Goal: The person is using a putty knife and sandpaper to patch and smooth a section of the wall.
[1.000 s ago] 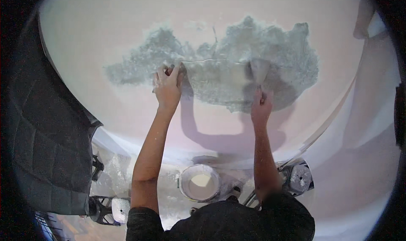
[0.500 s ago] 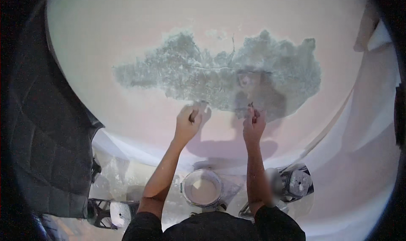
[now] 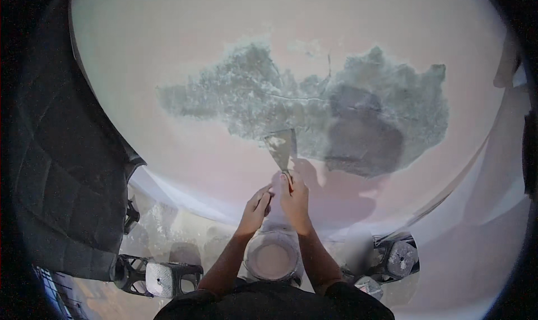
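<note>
Right hand (image 3: pixel 295 195) holds a putty knife (image 3: pixel 283 147) (blade up) by the grey patch (image 3: pixel 314 109); left hand (image 3: pixel 259 203) alongside.

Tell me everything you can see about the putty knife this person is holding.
The putty knife has a flat, wedge-shaped metal blade that widens away from the hand and is smeared with pale filler. It narrows toward a handle hidden inside the right hand, which grips it; the left hand sits close beside it. It points up, its blade end at the lower edge of the grey bare patch on the pinkish wall. Whether it touches the wall is unclear.
</note>
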`<action>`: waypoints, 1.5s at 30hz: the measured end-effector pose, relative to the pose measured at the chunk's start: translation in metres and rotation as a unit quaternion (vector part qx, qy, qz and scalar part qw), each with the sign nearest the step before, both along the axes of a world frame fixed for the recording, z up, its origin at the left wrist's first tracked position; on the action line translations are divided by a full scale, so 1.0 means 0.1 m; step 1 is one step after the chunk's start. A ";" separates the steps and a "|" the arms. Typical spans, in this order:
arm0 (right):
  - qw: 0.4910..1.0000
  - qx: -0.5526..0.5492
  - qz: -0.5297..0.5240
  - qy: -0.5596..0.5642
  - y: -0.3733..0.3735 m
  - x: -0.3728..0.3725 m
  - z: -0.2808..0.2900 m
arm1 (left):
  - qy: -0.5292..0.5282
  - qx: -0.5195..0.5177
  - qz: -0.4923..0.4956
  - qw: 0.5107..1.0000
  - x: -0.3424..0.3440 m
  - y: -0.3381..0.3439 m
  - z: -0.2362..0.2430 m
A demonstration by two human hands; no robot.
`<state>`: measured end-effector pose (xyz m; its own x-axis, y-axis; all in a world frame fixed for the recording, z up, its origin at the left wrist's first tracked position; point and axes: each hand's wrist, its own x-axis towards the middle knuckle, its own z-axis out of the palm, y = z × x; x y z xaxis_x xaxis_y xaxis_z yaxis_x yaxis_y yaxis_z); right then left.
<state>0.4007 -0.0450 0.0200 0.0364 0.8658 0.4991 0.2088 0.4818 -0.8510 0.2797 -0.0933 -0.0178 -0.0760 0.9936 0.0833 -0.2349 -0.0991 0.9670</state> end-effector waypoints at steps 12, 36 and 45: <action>0.987 -0.029 -0.135 0.079 0.52 -1.10 0.10 | 0.148 0.200 -0.145 0.958 -1.03 0.73 0.38; 0.981 -0.046 -0.179 0.054 0.31 -1.13 0.51 | 0.172 0.113 -0.187 0.960 -1.12 0.50 0.64; 0.983 -0.012 -0.183 0.005 0.32 -1.06 0.59 | 0.166 0.082 -0.200 0.962 -1.21 0.36 0.73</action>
<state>0.2949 -0.0135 0.0793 0.3527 0.8049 0.4771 0.3568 0.3557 -0.8638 0.1582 -0.0574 0.0547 0.3684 0.9089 0.1954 0.0331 -0.2229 0.9743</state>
